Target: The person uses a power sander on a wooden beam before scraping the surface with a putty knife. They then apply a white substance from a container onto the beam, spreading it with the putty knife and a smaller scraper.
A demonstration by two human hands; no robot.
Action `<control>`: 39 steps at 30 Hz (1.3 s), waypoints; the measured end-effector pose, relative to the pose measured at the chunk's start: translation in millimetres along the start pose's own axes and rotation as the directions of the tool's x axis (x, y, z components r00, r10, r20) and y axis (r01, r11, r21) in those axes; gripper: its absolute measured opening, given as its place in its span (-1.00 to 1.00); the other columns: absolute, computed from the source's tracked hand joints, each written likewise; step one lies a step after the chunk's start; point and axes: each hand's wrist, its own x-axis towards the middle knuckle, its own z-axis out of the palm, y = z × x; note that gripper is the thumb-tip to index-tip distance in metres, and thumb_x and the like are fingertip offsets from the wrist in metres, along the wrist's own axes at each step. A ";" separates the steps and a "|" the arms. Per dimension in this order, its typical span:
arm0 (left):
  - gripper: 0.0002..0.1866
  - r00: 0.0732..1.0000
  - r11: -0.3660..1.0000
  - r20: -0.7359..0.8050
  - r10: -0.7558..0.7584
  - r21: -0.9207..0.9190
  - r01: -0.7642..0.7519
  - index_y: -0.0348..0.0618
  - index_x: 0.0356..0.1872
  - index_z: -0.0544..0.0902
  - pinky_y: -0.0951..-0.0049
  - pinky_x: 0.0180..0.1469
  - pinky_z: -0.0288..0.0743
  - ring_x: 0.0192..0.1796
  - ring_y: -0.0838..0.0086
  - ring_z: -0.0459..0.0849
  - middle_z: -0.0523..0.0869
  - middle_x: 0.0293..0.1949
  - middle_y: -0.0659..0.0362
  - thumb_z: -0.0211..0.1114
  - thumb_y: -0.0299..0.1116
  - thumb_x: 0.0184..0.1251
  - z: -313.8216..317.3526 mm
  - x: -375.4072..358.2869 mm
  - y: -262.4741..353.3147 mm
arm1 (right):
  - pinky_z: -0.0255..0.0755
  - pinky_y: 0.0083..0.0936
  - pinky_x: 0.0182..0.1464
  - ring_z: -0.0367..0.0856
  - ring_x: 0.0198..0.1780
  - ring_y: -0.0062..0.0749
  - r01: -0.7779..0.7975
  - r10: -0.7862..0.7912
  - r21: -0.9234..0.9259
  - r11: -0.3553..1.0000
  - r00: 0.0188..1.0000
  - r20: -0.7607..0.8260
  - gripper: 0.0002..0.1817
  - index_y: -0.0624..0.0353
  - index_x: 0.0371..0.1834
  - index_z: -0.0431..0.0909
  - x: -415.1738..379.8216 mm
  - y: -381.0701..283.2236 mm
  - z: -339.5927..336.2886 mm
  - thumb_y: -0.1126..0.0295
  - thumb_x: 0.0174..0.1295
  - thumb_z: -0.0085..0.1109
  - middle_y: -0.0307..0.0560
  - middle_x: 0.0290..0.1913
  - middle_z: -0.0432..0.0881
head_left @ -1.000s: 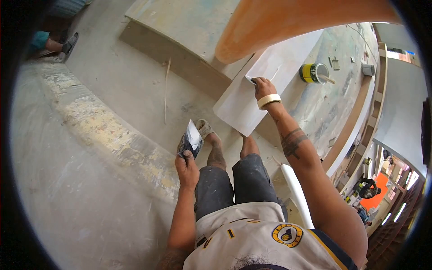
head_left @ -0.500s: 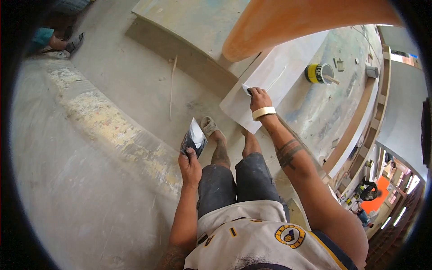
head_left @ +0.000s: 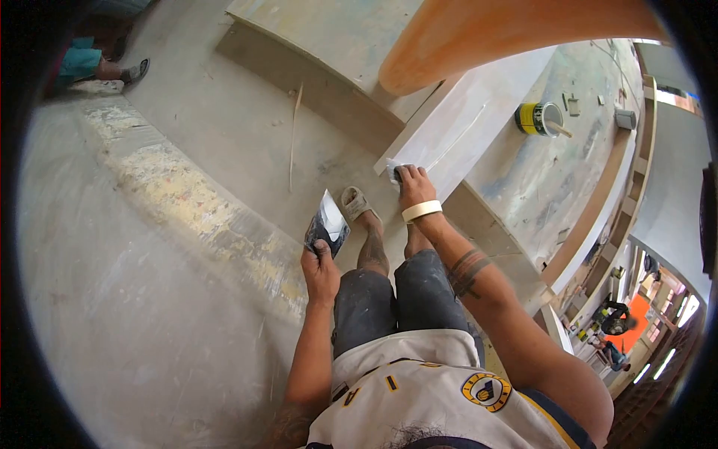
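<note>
At the far left we see the leg of another person, with a teal garment and a dark sandal on the grey floor. A thin strip lies on this floor. Our left hand holds a dark plate, which carries white paste. The thumb is pressed on its lower part; the other fingers are mostly hidden, so we cannot tell their exact position.

To the right, our right hand has its fingers close together, clamped on a small spreader with a whitish blade. It is at the near end of the long pale board; we cannot tell if the blade touches it. A white line runs along the board, and a ring of tape is around our right wrist. Above, an orange curved form hides one part of the board. Further right stands the yellow-labelled can, with a stick in it.
</note>
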 end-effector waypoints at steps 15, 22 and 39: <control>-0.58 0.999 0.998 -0.029 -0.027 0.060 0.028 -0.39 -0.19 0.51 0.41 -0.07 0.38 -0.21 0.51 0.43 0.59 -0.28 0.18 -0.06 -0.15 0.64 -5.0 -4.8 -4.8 | 0.55 -0.26 0.09 0.54 0.10 -0.05 0.095 -0.108 0.075 0.993 0.975 0.194 -0.60 0.24 0.11 0.53 -40.7 -37.1 10.3 0.47 0.15 0.19 0.02 0.08 0.60; -0.61 0.998 0.998 0.017 -0.063 0.014 0.063 -0.40 0.07 0.55 0.38 0.16 0.41 0.05 0.40 0.59 0.68 -0.01 0.05 -0.05 -0.21 0.64 5.9 -9.5 -6.3 | 0.53 -0.25 0.21 0.54 0.19 -0.04 0.165 -0.164 0.114 0.980 0.986 -0.023 -0.33 0.14 0.31 0.47 -13.8 30.2 -42.5 0.71 0.02 0.05 0.05 0.19 0.55; -0.62 0.994 0.998 -0.087 -0.063 0.021 0.065 -0.40 -0.13 0.55 0.42 0.02 0.40 -0.14 0.51 0.49 0.63 -0.22 0.19 -0.01 -0.19 0.62 90.0 -50.3 6.3 | 0.36 -0.08 0.30 0.40 0.23 0.15 0.225 -0.248 -0.150 0.963 0.957 -0.154 -0.47 0.07 0.32 0.35 95.8 272.6 -87.8 0.61 0.24 0.05 0.11 0.23 0.41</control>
